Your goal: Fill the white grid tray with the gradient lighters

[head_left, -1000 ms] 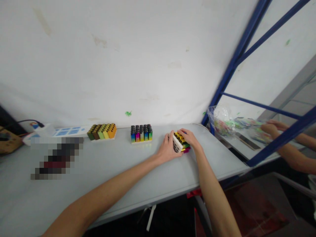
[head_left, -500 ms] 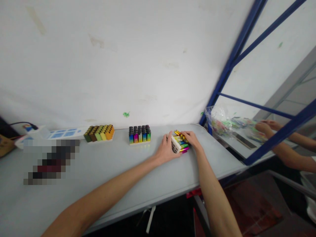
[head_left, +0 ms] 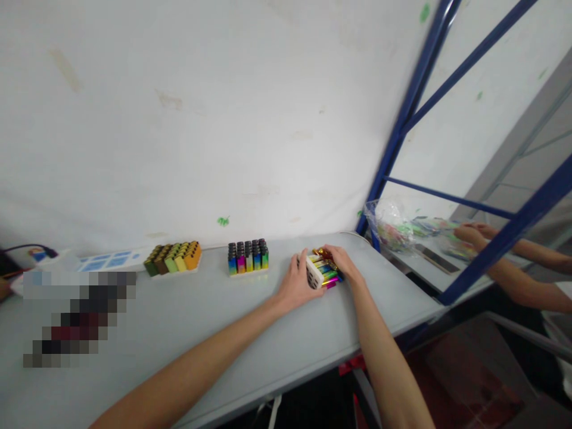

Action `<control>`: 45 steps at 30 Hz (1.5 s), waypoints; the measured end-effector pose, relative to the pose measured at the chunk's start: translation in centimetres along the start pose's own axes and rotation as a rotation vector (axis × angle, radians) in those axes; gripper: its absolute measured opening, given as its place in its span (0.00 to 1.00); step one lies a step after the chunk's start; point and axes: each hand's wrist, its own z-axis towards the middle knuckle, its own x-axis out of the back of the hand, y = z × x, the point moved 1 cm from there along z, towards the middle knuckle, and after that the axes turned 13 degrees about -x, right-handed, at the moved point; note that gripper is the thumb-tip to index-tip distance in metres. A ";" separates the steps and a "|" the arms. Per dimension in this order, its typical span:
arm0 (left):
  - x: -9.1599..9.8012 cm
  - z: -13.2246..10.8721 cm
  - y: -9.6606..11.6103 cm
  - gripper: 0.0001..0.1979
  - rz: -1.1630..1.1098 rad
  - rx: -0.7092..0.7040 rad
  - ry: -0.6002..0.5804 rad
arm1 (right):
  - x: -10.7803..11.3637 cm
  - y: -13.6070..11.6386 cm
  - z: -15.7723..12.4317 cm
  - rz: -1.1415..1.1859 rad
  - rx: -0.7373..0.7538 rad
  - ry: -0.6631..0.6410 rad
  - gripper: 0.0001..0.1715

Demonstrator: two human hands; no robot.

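Note:
On the right part of the table, my left hand grips a white slotted tray that is tipped on its side. Shiny multicoloured lighters lie in a row out of the tray toward the right. Curled over their far ends is my right hand, whose fingertips are partly hidden among gold-coloured ones. To the left, a second tray of lighters with black tops and rainbow bodies stands upright. Farther left stands another tray of lighters in green, brown, yellow and orange.
A white and blue power strip lies along the wall, near a blurred-out patch on the grey table. Blue metal frame bars rise at the right. Beyond them are a clear plastic bag and another person's hands.
The view has tilted and turned slightly. My left hand keeps its hold on the tipped tray. My right fingers have closed further over the gold-coloured lighter ends.

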 end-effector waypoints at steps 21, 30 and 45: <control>-0.1 0.1 0.0 0.62 0.011 0.017 -0.011 | -0.5 -3.9 -3.2 -0.162 0.181 0.012 0.27; -0.5 0.1 -0.5 0.64 -0.016 -0.021 0.026 | -2.9 -3.7 -3.1 -0.455 0.319 -0.165 0.25; 0.0 0.0 -0.3 0.59 -0.015 -0.018 0.008 | -1.3 -1.1 -0.8 -0.448 0.262 -0.167 0.22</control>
